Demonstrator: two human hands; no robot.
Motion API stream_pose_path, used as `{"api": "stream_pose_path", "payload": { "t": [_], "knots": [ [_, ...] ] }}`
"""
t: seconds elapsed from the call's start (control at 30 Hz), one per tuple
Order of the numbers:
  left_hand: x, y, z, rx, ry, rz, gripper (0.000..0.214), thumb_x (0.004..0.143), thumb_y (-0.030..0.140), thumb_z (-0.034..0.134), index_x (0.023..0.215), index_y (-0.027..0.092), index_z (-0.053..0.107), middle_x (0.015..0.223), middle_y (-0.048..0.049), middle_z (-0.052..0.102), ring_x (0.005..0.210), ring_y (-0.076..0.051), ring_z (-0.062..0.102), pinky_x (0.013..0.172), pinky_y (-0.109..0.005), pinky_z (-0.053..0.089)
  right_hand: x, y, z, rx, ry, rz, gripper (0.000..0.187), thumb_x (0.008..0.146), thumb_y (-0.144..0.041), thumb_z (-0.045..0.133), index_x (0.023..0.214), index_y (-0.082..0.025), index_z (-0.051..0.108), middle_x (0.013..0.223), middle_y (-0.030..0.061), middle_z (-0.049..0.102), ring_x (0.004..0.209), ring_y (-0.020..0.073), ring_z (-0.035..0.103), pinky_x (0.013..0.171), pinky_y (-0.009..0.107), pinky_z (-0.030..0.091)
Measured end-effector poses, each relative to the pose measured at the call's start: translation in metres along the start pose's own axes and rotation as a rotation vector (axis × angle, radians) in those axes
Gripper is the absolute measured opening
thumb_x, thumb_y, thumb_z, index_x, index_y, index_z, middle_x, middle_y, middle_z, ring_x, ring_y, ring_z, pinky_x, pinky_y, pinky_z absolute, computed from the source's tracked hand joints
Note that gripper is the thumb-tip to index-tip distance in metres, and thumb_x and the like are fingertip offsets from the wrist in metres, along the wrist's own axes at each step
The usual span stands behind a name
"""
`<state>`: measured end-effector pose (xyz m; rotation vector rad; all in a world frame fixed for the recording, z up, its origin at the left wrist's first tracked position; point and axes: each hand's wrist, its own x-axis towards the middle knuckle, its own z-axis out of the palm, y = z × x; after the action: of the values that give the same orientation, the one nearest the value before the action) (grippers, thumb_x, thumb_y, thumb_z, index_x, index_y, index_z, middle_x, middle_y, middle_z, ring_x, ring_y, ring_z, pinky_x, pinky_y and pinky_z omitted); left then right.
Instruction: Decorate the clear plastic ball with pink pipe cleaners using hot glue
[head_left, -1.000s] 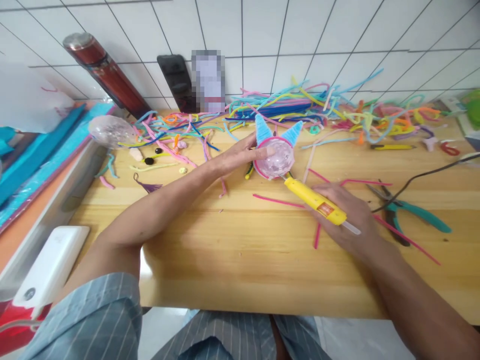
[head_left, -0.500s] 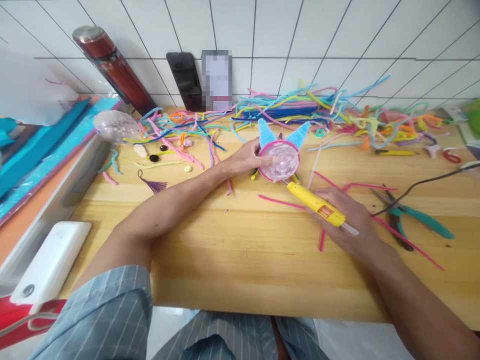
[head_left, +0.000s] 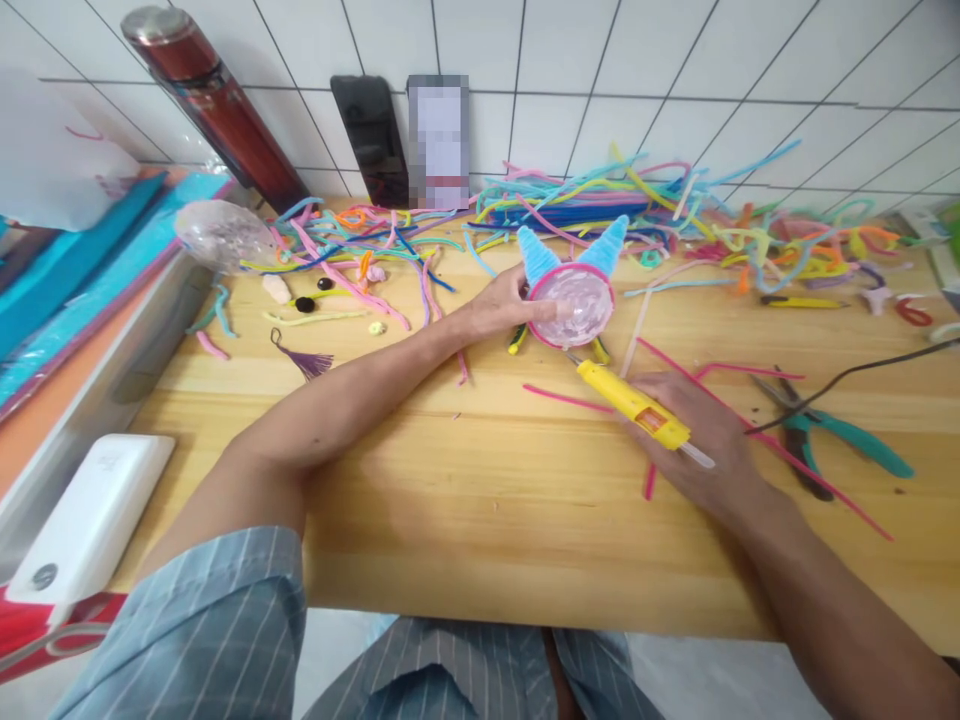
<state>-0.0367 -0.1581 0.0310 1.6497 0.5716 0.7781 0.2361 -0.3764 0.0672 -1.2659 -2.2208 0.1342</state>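
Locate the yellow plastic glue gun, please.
In the head view, the glue gun is right of centre, in the right hand, below the pink-rimmed round shiny piece.

My hands: two, left hand [head_left: 501,306] and right hand [head_left: 697,430]
Glue gun [head_left: 628,402] in my grip: one
Glue stick [head_left: 699,456] at its back end: one
Pink-rimmed clear round piece [head_left: 587,306] under my thumb: one
Blue ear-shaped points [head_left: 538,256]: two
Yellow-and-black ends [head_left: 517,341] that I see beneath: two
Pliers [head_left: 801,434]: one pair
Phones [head_left: 369,140]: two
Red flask [head_left: 214,105]: one
White power bank [head_left: 94,515]: one
Purple tassel [head_left: 306,360]: one
Black balls [head_left: 304,304]: two
Yellow pen-like tool [head_left: 804,302]: one
Pipe cleaners [head_left: 577,214]: many, too tangled for me to count
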Motion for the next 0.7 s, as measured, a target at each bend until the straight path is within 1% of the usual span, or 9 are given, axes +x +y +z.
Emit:
{"api": "stream_pose_path", "payload": {
  "t": [0.1, 0.17, 0.23, 0.3, 0.4, 0.53, 0.63, 0.7],
  "knots": [
    [0.002, -0.002, 0.002, -0.023, -0.017, 0.040, 0.100, 0.068, 0.088, 0.102, 0.131, 0.015, 0.075, 0.135, -0.0156, 0.085, 0.127, -0.033, 0.080, 0.114, -0.044, 0.063, -0.001, -0.003, 0.001, -0.030, -0.048, 0.075, 0.027, 0.110, -0.025, 0.067, 0.134, -0.030, 0.079, 0.126, 0.0137, 0.089, 0.119, 0.0369, 0.087, 0.099, 0.053, 0.073],
    [0.004, -0.003, 0.004, -0.025, -0.016, 0.056, 0.099, 0.068, 0.088, 0.102, 0.129, 0.015, 0.075, 0.133, -0.0150, 0.085, 0.125, -0.033, 0.080, 0.114, -0.044, 0.063, -0.001, -0.006, 0.002, -0.053, -0.062, 0.100, 0.026, 0.111, -0.026, 0.065, 0.133, -0.031, 0.078, 0.129, 0.0136, 0.089, 0.120, 0.0378, 0.086, 0.100, 0.055, 0.072],
    [0.004, -0.003, 0.006, -0.019, -0.009, 0.059, 0.096, 0.069, 0.089, 0.101, 0.126, 0.015, 0.075, 0.129, -0.0144, 0.085, 0.120, -0.032, 0.080, 0.110, -0.044, 0.064, -0.003, -0.008, 0.005, -0.088, -0.049, 0.089, 0.026, 0.112, -0.026, 0.062, 0.133, -0.031, 0.078, 0.132, 0.0142, 0.089, 0.119, 0.0378, 0.086, 0.099, 0.055, 0.071],
    [0.005, -0.003, 0.008, -0.019, 0.009, 0.061, 0.094, 0.070, 0.090, 0.100, 0.123, 0.016, 0.075, 0.126, -0.0136, 0.085, 0.117, -0.031, 0.080, 0.107, -0.044, 0.065, -0.005, -0.010, 0.007, -0.164, -0.040, 0.073, 0.026, 0.113, -0.026, 0.058, 0.131, -0.029, 0.077, 0.131, 0.0153, 0.089, 0.116, 0.0372, 0.086, 0.096, 0.053, 0.069],
    [0.006, -0.001, 0.010, -0.028, 0.044, 0.063, 0.094, 0.069, 0.091, 0.100, 0.121, 0.017, 0.075, 0.125, -0.0118, 0.085, 0.119, -0.031, 0.080, 0.110, -0.046, 0.064, -0.005, -0.012, 0.007, -0.292, -0.050, 0.040, 0.024, 0.114, -0.028, 0.055, 0.127, -0.026, 0.075, 0.126, 0.0158, 0.089, 0.109, 0.0370, 0.085, 0.091, 0.051, 0.067],
    [0.005, 0.001, 0.013, -0.031, 0.071, 0.044, 0.091, 0.071, 0.092, 0.097, 0.120, 0.018, 0.075, 0.127, -0.0126, 0.086, 0.122, -0.033, 0.080, 0.113, -0.047, 0.064, 0.003, -0.023, 0.003, -0.388, -0.093, 0.023, 0.023, 0.115, -0.029, 0.053, 0.123, -0.028, 0.074, 0.123, 0.0151, 0.087, 0.100, 0.0376, 0.083, 0.080, 0.050, 0.063],
    [0.005, 0.002, 0.014, -0.042, 0.068, 0.032, 0.092, 0.071, 0.093, 0.097, 0.120, 0.018, 0.075, 0.130, -0.0146, 0.086, 0.125, -0.035, 0.080, 0.113, -0.047, 0.065, 0.012, -0.033, 0.001, -0.519, -0.104, 0.005, 0.025, 0.115, -0.024, 0.049, 0.115, -0.025, 0.074, 0.116, 0.0170, 0.087, 0.090, 0.0347, 0.080, 0.071, 0.044, 0.056],
    [0.005, 0.002, 0.014, -0.045, 0.078, 0.042, 0.093, 0.070, 0.092, 0.098, 0.120, 0.018, 0.075, 0.130, -0.0140, 0.086, 0.127, -0.035, 0.079, 0.113, -0.047, 0.065, 0.015, -0.037, 0.003, -0.589, -0.118, -0.017, 0.024, 0.114, -0.023, 0.050, 0.113, -0.023, 0.074, 0.114, 0.0166, 0.086, 0.087, 0.0316, 0.079, 0.069, 0.041, 0.053]
  ]
}}
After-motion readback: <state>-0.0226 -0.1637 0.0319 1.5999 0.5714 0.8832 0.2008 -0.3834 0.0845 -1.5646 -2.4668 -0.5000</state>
